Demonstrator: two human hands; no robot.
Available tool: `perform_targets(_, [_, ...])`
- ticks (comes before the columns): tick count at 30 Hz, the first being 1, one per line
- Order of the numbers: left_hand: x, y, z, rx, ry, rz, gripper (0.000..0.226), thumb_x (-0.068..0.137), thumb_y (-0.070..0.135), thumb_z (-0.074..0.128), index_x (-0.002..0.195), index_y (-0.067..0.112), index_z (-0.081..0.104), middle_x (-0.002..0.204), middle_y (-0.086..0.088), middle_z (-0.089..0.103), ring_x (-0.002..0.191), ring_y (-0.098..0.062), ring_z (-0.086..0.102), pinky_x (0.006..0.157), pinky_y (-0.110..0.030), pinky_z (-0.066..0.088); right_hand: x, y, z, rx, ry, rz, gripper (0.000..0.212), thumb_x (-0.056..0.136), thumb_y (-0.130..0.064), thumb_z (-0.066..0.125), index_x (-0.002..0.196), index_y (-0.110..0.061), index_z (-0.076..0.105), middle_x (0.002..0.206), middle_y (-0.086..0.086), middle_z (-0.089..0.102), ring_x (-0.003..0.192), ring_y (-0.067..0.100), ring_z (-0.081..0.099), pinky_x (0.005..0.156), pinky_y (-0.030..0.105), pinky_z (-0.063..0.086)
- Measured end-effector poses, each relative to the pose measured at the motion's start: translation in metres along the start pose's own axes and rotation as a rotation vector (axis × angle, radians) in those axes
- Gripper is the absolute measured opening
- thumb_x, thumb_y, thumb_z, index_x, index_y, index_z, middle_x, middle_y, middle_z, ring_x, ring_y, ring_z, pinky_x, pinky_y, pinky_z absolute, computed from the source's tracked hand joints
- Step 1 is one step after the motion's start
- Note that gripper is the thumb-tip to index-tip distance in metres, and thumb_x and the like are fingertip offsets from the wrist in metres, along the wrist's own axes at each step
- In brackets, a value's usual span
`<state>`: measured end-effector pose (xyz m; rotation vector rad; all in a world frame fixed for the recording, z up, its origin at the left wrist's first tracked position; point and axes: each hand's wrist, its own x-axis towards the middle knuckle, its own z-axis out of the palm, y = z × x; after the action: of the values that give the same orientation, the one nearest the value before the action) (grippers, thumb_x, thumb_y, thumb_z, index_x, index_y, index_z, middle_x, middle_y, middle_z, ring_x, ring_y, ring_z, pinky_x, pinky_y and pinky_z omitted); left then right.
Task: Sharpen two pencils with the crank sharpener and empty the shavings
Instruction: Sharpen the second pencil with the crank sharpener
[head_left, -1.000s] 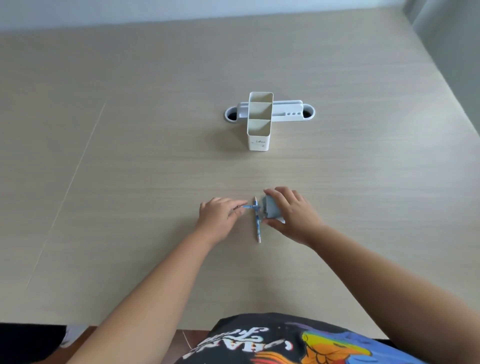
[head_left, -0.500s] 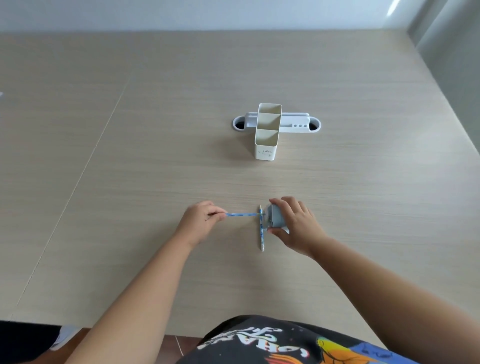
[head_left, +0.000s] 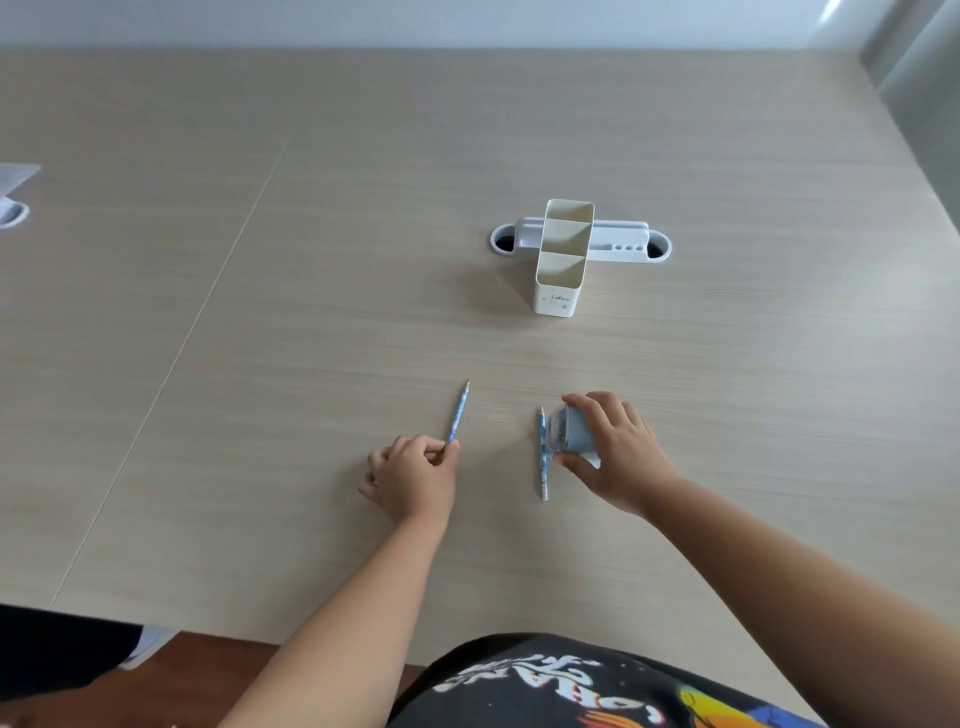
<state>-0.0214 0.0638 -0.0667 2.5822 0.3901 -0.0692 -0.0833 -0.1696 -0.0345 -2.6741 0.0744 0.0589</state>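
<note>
A small grey-blue crank sharpener (head_left: 570, 429) stands on the wooden table (head_left: 311, 322), and my right hand (head_left: 615, 457) grips it from the right. One blue patterned pencil (head_left: 458, 410) has its sharpened tip pointing away from me, with my left hand (head_left: 413, 475) pinching its near end. It lies well left of the sharpener. A second blue pencil (head_left: 543, 454) rests on the table just left of the sharpener, pointing away too, with no hand on it.
A cream three-compartment pen holder (head_left: 561, 260) stands further back, in front of a white cable tray (head_left: 618, 241) set into the table. A pale object (head_left: 13, 195) sits at the far left edge. The table's near edge runs just before my torso.
My left hand pulled its pencil out of the sharpener, moved left and turned the pencil so its tip points away. My right hand stayed on the sharpener.
</note>
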Motion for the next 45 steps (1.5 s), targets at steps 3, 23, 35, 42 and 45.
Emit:
perform_targets(3, [0.001,0.002,0.0,0.001,0.002,-0.012,0.023,0.073,0.048,0.067,0.06,0.03,0.059,0.075,0.015,0.062,0.1,-0.015,0.043,0.082,-0.038,0.025,0.0,0.001,0.001,0.002,0.011,-0.002,0.069,0.079,-0.053,0.06,0.136,-0.031,0.03,0.129,0.001,0.043,0.109,0.027,0.046,0.095,0.04,0.042])
perform_targets(23, [-0.013,0.025,-0.015,-0.068,-0.222,0.318,0.043,0.062,0.055,0.075,0.072,0.024,0.047,0.063,0.01,0.051,0.071,-0.018,0.054,0.064,-0.032,0.045,-0.003,-0.004,0.003,0.0,0.05,0.031,0.069,0.079,-0.052,0.062,0.137,-0.031,0.031,0.128,0.001,0.044,0.108,0.027,0.047,0.091,0.043,0.045])
perform_targets(35, [-0.036,0.069,0.006,0.254,-0.618,0.318,0.018,0.072,0.031,0.073,0.075,0.014,0.068,0.08,-0.005,0.071,0.077,-0.025,0.068,0.064,-0.03,0.055,-0.004,-0.005,0.001,-0.001,0.039,0.036,0.07,0.08,-0.054,0.06,0.139,-0.03,0.03,0.131,0.002,0.043,0.109,0.027,0.046,0.091,0.042,0.044])
perform_targets(42, [-0.011,0.051,-0.025,0.06,-0.523,0.292,0.011,0.066,0.021,0.074,0.076,0.016,0.073,0.073,0.001,0.07,0.073,-0.018,0.067,0.06,-0.021,0.048,-0.004,-0.005,0.0,-0.004,0.027,0.034,0.071,0.08,-0.051,0.061,0.139,-0.03,0.029,0.131,0.002,0.042,0.111,0.028,0.045,0.09,0.043,0.044])
perform_targets(45, [0.002,0.038,-0.04,-0.162,-0.489,0.262,0.005,0.075,0.017,0.072,0.079,0.018,0.075,0.066,0.005,0.068,0.063,-0.01,0.063,0.058,-0.016,0.047,-0.004,-0.006,-0.001,-0.001,0.026,0.036,0.071,0.08,-0.051,0.062,0.14,-0.03,0.029,0.132,0.002,0.042,0.112,0.029,0.044,0.091,0.043,0.043])
